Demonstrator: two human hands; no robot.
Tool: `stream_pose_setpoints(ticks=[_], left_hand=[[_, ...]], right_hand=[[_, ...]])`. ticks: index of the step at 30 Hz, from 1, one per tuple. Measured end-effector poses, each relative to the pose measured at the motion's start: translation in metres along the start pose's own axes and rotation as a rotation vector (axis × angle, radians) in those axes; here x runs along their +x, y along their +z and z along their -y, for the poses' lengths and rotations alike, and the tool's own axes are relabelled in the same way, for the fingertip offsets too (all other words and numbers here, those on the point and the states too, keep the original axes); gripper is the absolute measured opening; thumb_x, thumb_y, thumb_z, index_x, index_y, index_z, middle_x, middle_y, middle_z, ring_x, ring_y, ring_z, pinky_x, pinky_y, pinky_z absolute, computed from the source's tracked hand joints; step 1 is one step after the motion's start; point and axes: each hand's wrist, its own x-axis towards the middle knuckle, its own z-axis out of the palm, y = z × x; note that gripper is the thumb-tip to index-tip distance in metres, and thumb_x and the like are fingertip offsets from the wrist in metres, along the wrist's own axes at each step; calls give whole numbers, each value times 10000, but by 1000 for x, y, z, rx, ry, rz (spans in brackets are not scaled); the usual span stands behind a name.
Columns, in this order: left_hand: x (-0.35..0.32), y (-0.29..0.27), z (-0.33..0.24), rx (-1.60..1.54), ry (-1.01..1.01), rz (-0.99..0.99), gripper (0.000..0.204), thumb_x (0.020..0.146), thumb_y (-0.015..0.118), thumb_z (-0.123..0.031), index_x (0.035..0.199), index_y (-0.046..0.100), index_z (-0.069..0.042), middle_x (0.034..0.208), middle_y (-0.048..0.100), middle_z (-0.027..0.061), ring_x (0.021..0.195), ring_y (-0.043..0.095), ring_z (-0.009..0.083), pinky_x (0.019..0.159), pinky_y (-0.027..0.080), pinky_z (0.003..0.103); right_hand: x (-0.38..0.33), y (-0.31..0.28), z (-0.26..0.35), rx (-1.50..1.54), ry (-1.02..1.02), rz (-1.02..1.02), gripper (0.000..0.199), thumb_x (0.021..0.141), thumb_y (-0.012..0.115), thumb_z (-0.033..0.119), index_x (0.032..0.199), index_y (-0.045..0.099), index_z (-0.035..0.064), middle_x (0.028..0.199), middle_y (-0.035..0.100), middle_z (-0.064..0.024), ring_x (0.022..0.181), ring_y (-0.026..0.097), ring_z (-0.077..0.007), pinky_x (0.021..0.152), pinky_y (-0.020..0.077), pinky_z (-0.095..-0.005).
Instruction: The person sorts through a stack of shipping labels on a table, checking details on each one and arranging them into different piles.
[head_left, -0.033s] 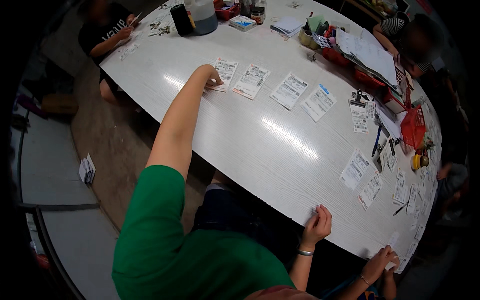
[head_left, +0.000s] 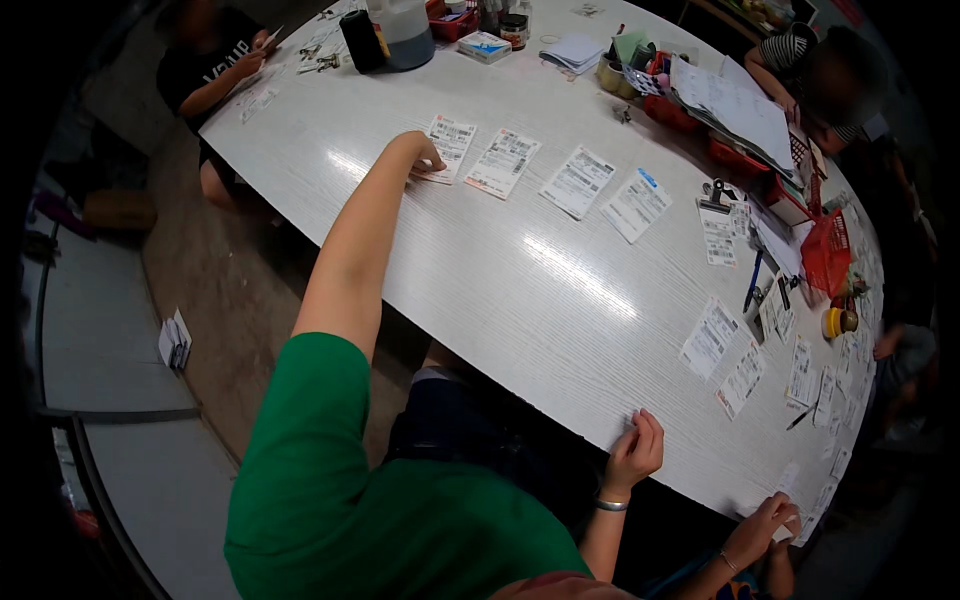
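Observation:
My left hand (head_left: 422,156) is stretched far across the white oval table (head_left: 480,290), its fingers curled on the near corner of a white printed paper slip (head_left: 452,142). That slip lies flat, the leftmost in a row with a second slip (head_left: 503,162), a third (head_left: 578,181) and a fourth with a blue corner (head_left: 637,204). My right hand (head_left: 636,450), with a bracelet on its wrist, rests its fingertips on the near table edge and holds nothing.
Several more slips (head_left: 712,336) lie along the right side, with pens (head_left: 752,282), a binder clip (head_left: 716,196), red baskets (head_left: 826,252) and a paper stack (head_left: 735,108). Another person's hand (head_left: 765,527) holds the rim at lower right. Seated people work at the far left (head_left: 215,70) and far right (head_left: 830,75). A dark jug (head_left: 362,42) stands at the back.

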Motion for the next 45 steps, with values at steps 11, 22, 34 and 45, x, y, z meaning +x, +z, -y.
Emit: stream_pose_setpoints(ticks=[11, 22, 34, 45], left_hand=[[-157, 97, 37, -1002, 556, 229, 467, 849, 456, -28, 1263, 249, 30, 1140, 515, 182, 934, 598, 229, 691, 560, 313], [-277, 205, 30, -1140, 409, 694, 339, 860, 524, -83, 1157, 428, 51, 1050, 576, 146, 866, 612, 176, 672, 549, 260], [-283, 210, 36, -1101, 366, 836, 332, 865, 518, -124, 1119, 482, 86, 992, 607, 152, 816, 630, 183, 685, 534, 235], [-285, 212, 41, -1222, 282, 813, 333, 854, 533, -115, 1127, 479, 69, 1034, 585, 144, 875, 604, 168, 686, 549, 246]], right_hand=[[0, 12, 21, 505, 399, 86, 140, 792, 507, -53, 905, 584, -21, 835, 612, -114, 725, 597, -193, 638, 481, -282], [27, 18, 88, 993, 778, 404, 98, 821, 593, 38, 784, 518, -14, 612, 499, 30, 558, 426, -3, 498, 342, -154], [18, 12, 92, 912, 758, 395, 125, 795, 622, 38, 742, 518, -5, 633, 513, 25, 570, 438, -9, 498, 334, -153], [12, 9, 86, 817, 785, 395, 201, 760, 670, 41, 650, 508, -7, 549, 492, 27, 506, 408, -9, 452, 309, -153]])
